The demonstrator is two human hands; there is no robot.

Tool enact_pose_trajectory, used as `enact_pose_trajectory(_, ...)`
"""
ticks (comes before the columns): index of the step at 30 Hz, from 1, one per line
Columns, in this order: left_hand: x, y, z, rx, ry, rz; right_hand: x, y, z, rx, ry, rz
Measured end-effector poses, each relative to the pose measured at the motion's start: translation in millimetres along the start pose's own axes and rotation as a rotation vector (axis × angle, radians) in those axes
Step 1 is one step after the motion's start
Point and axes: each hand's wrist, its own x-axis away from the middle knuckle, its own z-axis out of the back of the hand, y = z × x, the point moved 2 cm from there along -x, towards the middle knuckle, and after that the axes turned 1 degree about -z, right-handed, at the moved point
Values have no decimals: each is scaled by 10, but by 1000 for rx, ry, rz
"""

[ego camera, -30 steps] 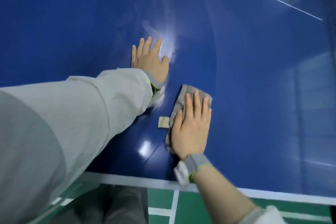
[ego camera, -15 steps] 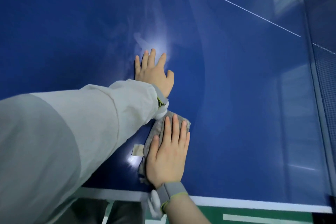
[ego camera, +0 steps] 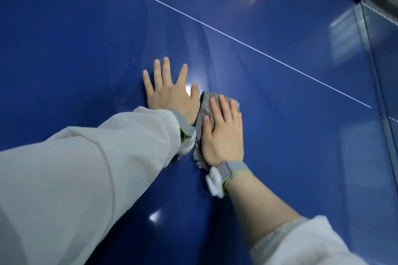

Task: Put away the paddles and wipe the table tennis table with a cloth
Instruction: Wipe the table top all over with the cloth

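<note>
Right hand (ego camera: pixel 223 135) flat on grey cloth (ego camera: pixel 205 105), left hand (ego camera: pixel 170 90) splayed beside it on glossy blue table (ego camera: pixel 301 135).

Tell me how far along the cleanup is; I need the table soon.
No paddles show in this view, so that step may be done. Wiping is underway: the right hand presses a grey cloth flat on the blue table, while the left hand braces beside it. How much surface remains can't be told.

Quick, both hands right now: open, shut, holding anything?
Left hand: open, flat on the blue table, holding nothing.
Right hand: open, straight fingers pressing the grey cloth onto the table.
</note>
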Motion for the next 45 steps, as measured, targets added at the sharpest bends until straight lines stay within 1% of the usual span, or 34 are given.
enact_pose_trajectory(4,-88,86,-189,-50,-30,80,-879,121,54,3,-46,96)
enact_pose_trajectory(7,-92,103,-284,-153,25,81,-1474,128,37,20,-77,180)
enact_pose_trajectory(13,-113,98,-318,-178,77,97,-2471,-63,-44,28,-98,278)
enact_pose_trajectory(17,-105,95,-329,-162,86,113,-2779,-145,-87,24,-90,307)
enact_pose_trajectory(21,-83,115,-322,-169,45,114,-2689,24,0,-32,-70,288)
enact_pose_trajectory(25,-79,112,-316,-155,28,111,-2393,524,196,-35,-35,186)
enact_pose_trajectory(28,-69,115,-300,-138,45,113,-2069,927,365,-37,0,102)
enact_pose_trajectory(32,-16,79,-283,-108,39,94,-1408,1155,415,-17,36,48)
enact_pose_trajectory(34,-85,44,-270,-33,34,75,-1094,1126,362,-7,43,40)
enact_pose_trajectory(35,-74,24,-248,20,32,36,-867,1098,351,-2,54,37)
enact_pose_trajectory(38,108,-66,-176,103,17,-160,-142,934,291,-4,72,42)
enact_pose_trajectory(42,829,-227,-139,138,9,-346,916,583,188,-17,61,13)
enact_pose_trajectory(45,1450,-384,-83,178,-41,-395,1826,225,102,9,81,30)
